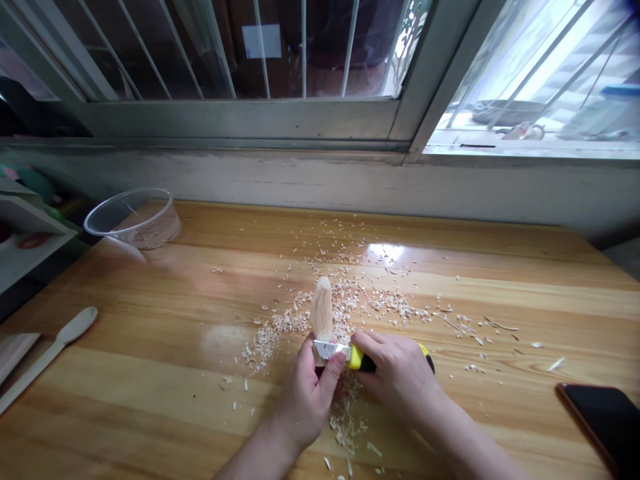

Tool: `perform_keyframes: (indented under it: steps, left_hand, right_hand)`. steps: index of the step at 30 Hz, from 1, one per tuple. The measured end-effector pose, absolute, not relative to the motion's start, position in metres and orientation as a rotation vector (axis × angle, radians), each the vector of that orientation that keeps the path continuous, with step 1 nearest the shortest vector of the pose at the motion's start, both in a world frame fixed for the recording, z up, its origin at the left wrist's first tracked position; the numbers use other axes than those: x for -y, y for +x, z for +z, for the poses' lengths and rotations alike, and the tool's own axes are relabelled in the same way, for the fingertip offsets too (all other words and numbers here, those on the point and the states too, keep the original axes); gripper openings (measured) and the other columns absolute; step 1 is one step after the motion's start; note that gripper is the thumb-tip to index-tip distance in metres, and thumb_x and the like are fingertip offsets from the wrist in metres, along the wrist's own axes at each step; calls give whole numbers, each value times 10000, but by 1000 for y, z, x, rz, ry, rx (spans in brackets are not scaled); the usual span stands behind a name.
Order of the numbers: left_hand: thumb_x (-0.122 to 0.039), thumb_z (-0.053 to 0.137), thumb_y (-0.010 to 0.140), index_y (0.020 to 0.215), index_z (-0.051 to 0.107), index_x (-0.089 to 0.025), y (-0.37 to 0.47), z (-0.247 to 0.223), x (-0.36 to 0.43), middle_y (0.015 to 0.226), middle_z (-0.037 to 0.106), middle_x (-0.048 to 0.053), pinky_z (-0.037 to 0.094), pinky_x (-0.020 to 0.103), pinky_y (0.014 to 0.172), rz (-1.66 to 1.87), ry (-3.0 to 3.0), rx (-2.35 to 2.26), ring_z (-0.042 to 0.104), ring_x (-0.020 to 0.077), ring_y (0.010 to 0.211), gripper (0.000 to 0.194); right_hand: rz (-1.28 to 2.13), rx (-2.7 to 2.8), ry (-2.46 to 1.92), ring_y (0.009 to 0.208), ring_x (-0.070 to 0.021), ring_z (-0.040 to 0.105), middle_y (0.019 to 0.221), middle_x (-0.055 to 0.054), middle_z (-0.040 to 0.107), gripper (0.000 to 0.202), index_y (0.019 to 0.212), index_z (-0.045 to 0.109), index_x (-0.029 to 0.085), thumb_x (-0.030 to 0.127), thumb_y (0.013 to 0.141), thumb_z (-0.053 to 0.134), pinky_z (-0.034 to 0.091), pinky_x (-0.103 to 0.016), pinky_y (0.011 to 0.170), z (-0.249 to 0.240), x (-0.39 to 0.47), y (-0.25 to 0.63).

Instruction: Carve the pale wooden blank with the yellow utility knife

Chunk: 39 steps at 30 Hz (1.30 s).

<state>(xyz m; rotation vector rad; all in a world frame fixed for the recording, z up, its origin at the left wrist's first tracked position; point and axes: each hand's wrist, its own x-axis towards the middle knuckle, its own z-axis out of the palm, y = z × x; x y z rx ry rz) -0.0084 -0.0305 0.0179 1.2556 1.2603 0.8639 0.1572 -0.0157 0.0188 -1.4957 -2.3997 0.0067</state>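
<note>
A pale carved piece of wood with a rounded top points away from me above the table. My left hand is wrapped round its lower end, thumb near the blade. In my right hand is a yellow and black utility knife. Its silver blade lies across the wood, just above the left fingers. Wood shavings are scattered around and beyond both hands.
A wooden spoon and a flat wood piece lie at the left. A clear plastic bowl stands at the back left of the table. A dark phone lies at the right. Behind is a barred window.
</note>
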Motion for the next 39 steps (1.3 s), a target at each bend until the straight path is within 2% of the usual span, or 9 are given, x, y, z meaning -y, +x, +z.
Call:
perform_keyframes:
  steps: [5, 9, 18, 24, 30, 35, 39]
  left_hand:
    - [-474, 513, 843, 872, 591, -162, -5, 19, 30, 761, 666, 73, 440, 287, 668, 927, 1264, -1400, 616, 213, 721, 324]
    - [-482, 478, 859, 869, 565, -162, -4, 17, 29, 692, 618, 39, 433, 269, 619, 922, 1256, -1366, 599, 191, 680, 332]
    - [-492, 489, 856, 994, 509, -154, -6, 15, 33, 834, 640, 73, 453, 258, 577, 871, 1170, -1217, 579, 156, 629, 366]
    - [-491, 510, 845, 863, 533, -158, -5, 14, 28, 623, 544, -14, 392, 217, 486, 897, 1158, -1276, 498, 112, 510, 334]
    - [-484, 590, 796, 871, 496, -171, -4, 14, 27, 604, 513, -54, 425, 198, 465, 899, 965, -1176, 504, 85, 459, 335]
    - [-463, 622, 781, 898, 483, -176, -3, 15, 29, 518, 443, -104, 432, 181, 469, 940, 894, -1092, 423, 59, 412, 340]
    - [-481, 616, 778, 874, 495, -171, -2, 15, 29, 479, 437, -107, 406, 154, 436, 962, 917, -1109, 397, 52, 400, 346]
  right_hand:
    - [-118, 2349, -1549, 488, -128, 524, 585, 43, 602, 107, 688, 508, 224, 152, 619, 546, 235, -242, 511, 15, 18, 153]
    - [-170, 2300, -1534, 498, -137, 530, 594, 36, 606, 100, 699, 518, 224, 154, 630, 536, 239, -247, 511, 16, 19, 150]
    - [-2, 2417, -1494, 470, -122, 525, 561, 48, 587, 82, 653, 488, 220, 161, 618, 533, 238, -230, 490, 20, 14, 157]
    - [-134, 2351, -1543, 497, -139, 540, 608, 32, 612, 122, 706, 519, 221, 142, 626, 564, 246, -243, 510, 17, 18, 152]
    - [0, 2401, -1509, 501, -128, 524, 624, 37, 607, 162, 705, 491, 221, 119, 603, 563, 236, -233, 507, 19, 18, 154]
    - [69, 2418, -1498, 498, -132, 516, 603, 41, 593, 160, 702, 470, 223, 149, 605, 574, 218, -231, 501, 19, 17, 158]
    - [57, 2423, -1502, 497, -133, 521, 601, 43, 596, 159, 700, 472, 225, 150, 609, 578, 212, -232, 503, 19, 17, 158]
